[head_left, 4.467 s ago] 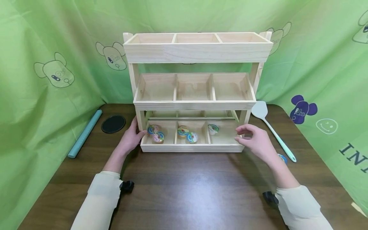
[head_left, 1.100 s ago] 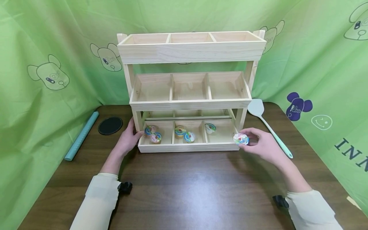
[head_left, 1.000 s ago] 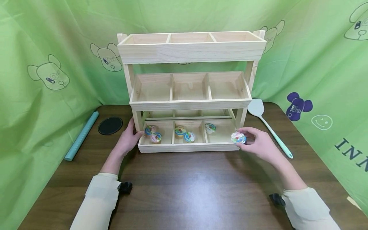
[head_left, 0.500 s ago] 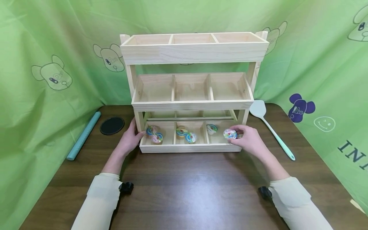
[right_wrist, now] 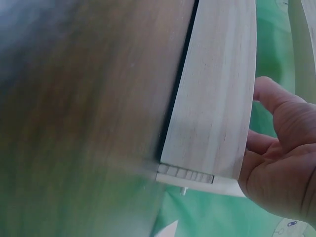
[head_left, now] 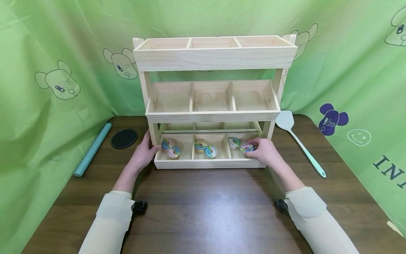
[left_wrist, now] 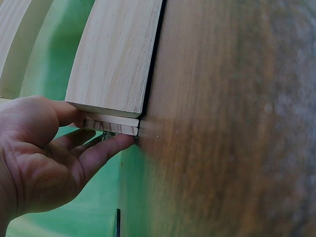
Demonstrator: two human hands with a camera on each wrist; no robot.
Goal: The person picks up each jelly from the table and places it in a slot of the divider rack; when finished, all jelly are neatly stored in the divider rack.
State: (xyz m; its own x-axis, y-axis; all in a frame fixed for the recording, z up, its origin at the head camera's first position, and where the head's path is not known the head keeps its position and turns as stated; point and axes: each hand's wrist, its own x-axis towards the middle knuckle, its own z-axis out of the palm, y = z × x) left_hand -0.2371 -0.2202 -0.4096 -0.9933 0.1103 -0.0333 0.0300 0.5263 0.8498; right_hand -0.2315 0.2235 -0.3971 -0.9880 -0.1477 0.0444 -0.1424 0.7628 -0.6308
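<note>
A three-tier pale wooden rack (head_left: 209, 116) stands on the table. Its bottom tray (head_left: 209, 164) is split into three compartments. Two jelly cups with printed lids, one a pink cup (head_left: 174, 152), lie in the left compartment. The middle one holds a yellow-lidded jelly cup (head_left: 201, 145) and a blue-lidded jelly cup (head_left: 210, 152). In the right compartment, another jelly cup (head_left: 234, 142) leans at the divider. Beside it my right hand (head_left: 264, 151) holds a jelly cup (head_left: 246, 147) by its side, low in that compartment. My left hand (head_left: 144, 153) grips the tray's left end, thumb at the rim.
A light-blue rolled tube (head_left: 93, 150) and a black round disc (head_left: 124, 138) lie left of the rack. A pale-green spatula (head_left: 299, 141) lies on the right. Green cloth (head_left: 63, 31) hangs behind and along both sides. The middle tier (head_left: 211, 97) overhangs the bottom tray.
Earlier my right hand was at the tray's right end, holding nothing. It has since taken a jelly cup and moved it left and down into the right compartment. My left hand has stayed put.
</note>
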